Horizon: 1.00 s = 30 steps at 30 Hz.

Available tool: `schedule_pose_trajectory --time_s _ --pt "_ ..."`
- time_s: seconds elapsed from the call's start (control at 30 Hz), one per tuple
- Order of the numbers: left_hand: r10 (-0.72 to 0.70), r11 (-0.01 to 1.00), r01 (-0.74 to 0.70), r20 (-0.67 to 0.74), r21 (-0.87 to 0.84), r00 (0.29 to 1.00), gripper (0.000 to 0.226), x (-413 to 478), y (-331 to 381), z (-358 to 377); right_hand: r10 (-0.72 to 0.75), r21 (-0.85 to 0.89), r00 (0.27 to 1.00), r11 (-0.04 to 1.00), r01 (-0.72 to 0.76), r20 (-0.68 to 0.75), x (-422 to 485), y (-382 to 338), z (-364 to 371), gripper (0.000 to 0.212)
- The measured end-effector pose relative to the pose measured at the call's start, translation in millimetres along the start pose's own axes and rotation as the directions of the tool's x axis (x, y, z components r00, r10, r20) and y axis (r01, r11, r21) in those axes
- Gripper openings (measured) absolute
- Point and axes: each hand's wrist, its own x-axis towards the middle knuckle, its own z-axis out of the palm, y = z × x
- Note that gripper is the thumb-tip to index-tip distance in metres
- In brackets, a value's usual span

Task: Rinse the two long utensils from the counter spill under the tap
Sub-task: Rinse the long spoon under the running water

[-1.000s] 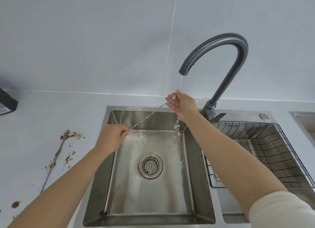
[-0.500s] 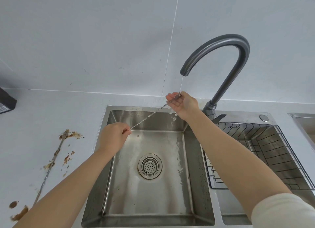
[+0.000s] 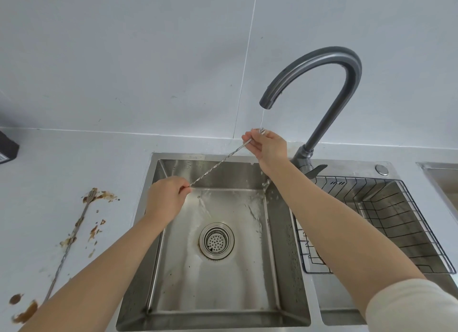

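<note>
fig.: l. hand pinches low end of twisted utensil; r. hand grips its top under tap stream, over sink. 2nd utensil lies in counter spill, left of sink, axis near-to-far, nearer l. hand.

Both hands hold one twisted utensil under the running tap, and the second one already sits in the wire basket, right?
Not in the basket: the head view shows the second utensil lying on the counter left of the sink, in the brown spill. Otherwise yes: left hand and right hand hold the first utensil under the running tap.
</note>
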Motion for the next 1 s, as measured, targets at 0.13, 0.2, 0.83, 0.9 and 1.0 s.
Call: schedule_pose_trajectory --time_s 0.13,0.2,0.83,0.9,1.0 --pt "0.019 0.999 -0.019 -0.005 -0.026 1.0 0.013 5 10 4 0.069 -0.07 0.997 0.995 -0.072 -0.039 -2 3 5 0.04" --pt "0.019 0.999 -0.02 -0.02 -0.045 1.0 0.012 9 14 6 0.056 -0.051 0.997 0.997 -0.058 -0.045 -2 3 6 0.042" --pt "0.038 0.999 -0.038 0.015 -0.018 0.999 0.014 22 30 15 -0.016 -0.08 0.999 0.997 0.02 0.049 -1 0 6 0.02" --pt "0.041 0.999 -0.041 0.019 -0.015 0.999 0.015 24 32 15 -0.031 -0.06 0.997 0.998 0.035 0.07 -1 -3 3 0.014" --pt "0.048 0.999 -0.048 0.01 -0.022 0.999 0.016 28 38 16 -0.014 -0.018 0.998 1.0 0.015 0.068 -1 -5 1 0.019"
